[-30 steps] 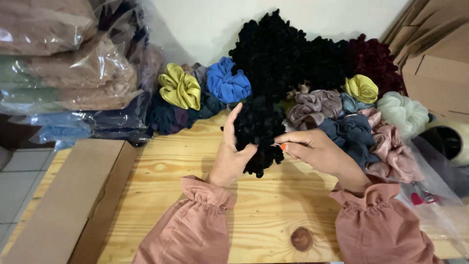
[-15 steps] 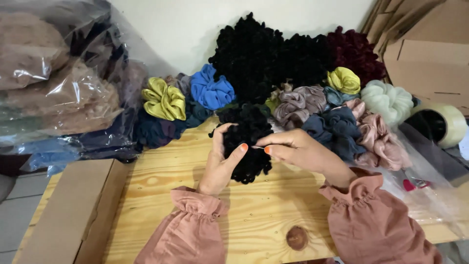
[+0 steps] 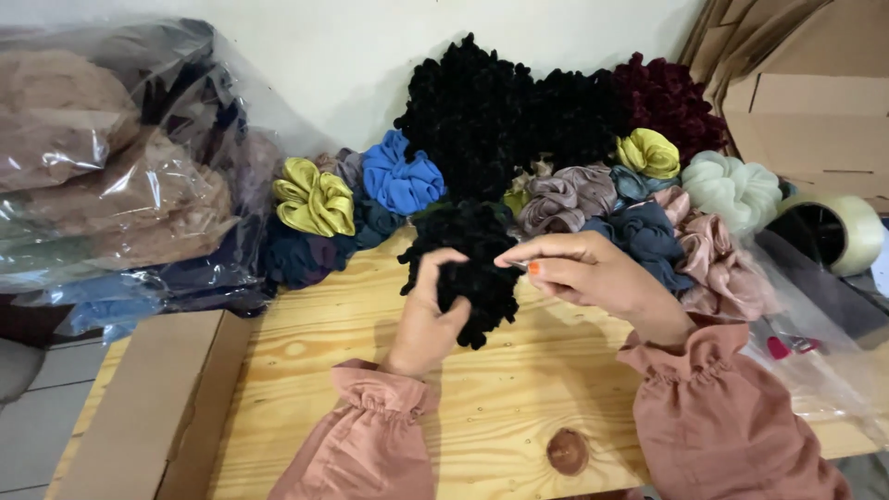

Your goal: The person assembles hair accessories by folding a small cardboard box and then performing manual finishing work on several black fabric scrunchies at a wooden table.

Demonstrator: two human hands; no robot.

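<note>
My left hand (image 3: 428,315) grips a fluffy black scrunchie (image 3: 477,268) above the wooden table (image 3: 500,407). My right hand (image 3: 588,273) pinches the same scrunchie's upper right edge with thumb and forefinger; a small metal tip shows between those fingers. Both arms wear dusty pink sleeves with gathered cuffs. Behind the hands lies a heap of scrunchies: black velvet ones (image 3: 482,111), a blue one (image 3: 400,176), a yellow-green one (image 3: 313,199), a dark red one (image 3: 669,97) and a pale mint one (image 3: 732,190).
Clear plastic bags of brown and blue fabric (image 3: 102,185) are stacked at the left. A cardboard box (image 3: 157,407) stands at the table's left edge. Flat cardboard (image 3: 806,111) leans at the right, with a roll of tape (image 3: 833,231) below it.
My left hand's fingers have closed around the black scrunchie, and my right hand has come in to pinch its top edge. The camera view shifted slightly.
</note>
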